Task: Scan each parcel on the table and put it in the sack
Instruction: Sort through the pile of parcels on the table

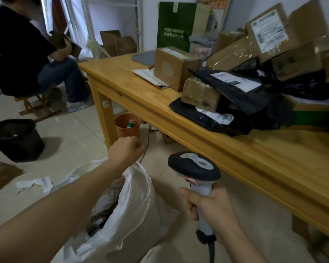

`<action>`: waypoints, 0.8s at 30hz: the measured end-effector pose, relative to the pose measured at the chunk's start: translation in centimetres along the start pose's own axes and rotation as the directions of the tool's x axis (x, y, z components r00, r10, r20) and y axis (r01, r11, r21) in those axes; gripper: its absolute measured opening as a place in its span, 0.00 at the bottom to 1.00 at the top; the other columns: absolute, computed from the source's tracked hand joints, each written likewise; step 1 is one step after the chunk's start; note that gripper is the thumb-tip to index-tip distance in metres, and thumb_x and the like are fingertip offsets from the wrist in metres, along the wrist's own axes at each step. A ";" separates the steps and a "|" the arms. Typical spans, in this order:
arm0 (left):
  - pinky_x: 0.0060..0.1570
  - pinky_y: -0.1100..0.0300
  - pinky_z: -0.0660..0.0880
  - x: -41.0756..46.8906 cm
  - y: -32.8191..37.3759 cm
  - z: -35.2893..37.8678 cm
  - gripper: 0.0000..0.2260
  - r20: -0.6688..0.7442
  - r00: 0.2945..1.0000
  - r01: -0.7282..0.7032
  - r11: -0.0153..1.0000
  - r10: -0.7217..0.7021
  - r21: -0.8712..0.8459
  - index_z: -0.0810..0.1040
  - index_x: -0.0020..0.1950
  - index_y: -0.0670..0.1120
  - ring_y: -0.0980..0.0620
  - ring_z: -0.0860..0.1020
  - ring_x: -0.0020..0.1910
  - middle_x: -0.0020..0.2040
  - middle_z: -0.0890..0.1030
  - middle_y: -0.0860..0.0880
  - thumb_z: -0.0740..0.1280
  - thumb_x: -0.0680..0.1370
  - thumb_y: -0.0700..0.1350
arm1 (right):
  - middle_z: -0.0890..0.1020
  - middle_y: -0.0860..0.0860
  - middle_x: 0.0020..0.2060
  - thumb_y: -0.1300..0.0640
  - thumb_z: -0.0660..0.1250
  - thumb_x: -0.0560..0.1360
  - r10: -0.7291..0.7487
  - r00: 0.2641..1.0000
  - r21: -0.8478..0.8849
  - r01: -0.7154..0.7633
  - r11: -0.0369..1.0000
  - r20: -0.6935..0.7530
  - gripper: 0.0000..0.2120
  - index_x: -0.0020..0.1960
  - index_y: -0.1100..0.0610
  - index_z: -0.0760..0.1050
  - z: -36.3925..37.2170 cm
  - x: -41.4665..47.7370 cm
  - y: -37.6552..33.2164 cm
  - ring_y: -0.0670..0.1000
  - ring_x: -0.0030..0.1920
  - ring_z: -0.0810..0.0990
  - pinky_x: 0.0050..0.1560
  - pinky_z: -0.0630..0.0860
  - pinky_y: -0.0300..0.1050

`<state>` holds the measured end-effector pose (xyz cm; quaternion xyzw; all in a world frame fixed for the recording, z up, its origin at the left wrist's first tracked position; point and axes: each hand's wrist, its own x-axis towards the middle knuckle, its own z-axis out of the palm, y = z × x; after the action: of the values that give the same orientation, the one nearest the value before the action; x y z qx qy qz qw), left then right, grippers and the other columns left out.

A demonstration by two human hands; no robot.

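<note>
Fingers (191, 207) of right hand (214, 209) round scanner (194, 168) handle; left hand (124, 149) curled, hold on sack (133, 196) hidden

left hand (126, 149) fisted, right hand (211, 205) grips scanner (195, 169).

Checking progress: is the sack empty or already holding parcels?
Holding parcels: labelled packages show inside the sack through its open mouth.

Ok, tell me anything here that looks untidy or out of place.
The cardboard boxes at the far right of the table are heaped askew, tilted against one another over black mailer bags. Crumpled white paper lies loose on the floor tiles, left of the sack.
</note>
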<state>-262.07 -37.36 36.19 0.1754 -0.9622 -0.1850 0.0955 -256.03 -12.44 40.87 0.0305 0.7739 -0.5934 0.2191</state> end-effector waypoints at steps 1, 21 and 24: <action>0.28 0.63 0.62 0.0 1.8 -0.9 0.12 -0.068 0.997 -0.047 0.996 0.041 -0.080 0.77 0.38 0.48 0.55 0.75 0.33 0.33 0.76 0.53 0.63 0.79 0.52 | 0.77 0.53 0.22 0.62 0.73 0.71 -0.018 1.000 0.013 0.018 1.000 -0.013 0.10 0.34 0.63 0.75 -0.4 -0.3 -0.2 0.49 0.21 0.72 0.26 0.70 0.40; 0.16 0.70 0.66 6.3 27.2 -6.3 0.08 0.384 0.913 0.406 0.220 -0.135 -0.887 0.71 0.42 0.39 0.56 0.71 0.23 0.35 0.70 0.47 0.61 0.79 0.31 | 0.76 0.54 0.21 0.64 0.71 0.72 -0.158 0.945 0.246 0.232 0.941 -0.287 0.10 0.35 0.65 0.74 -12.4 -5.0 -2.5 0.49 0.19 0.70 0.22 0.68 0.38; 0.28 0.70 0.76 5.2 28.2 -9.3 0.12 0.349 0.930 0.364 0.159 -0.115 -0.918 0.67 0.39 0.42 0.53 0.73 0.34 0.39 0.71 0.46 0.61 0.78 0.30 | 0.76 0.54 0.21 0.64 0.71 0.72 -0.146 0.946 0.265 0.226 0.937 -0.291 0.11 0.34 0.65 0.73 -12.8 -5.4 -2.3 0.49 0.18 0.70 0.22 0.68 0.38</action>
<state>-273.03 -17.75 56.23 0.2065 -0.5918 -0.7771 0.0576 -255.76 -0.06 47.47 0.0682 0.6983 -0.7109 0.0484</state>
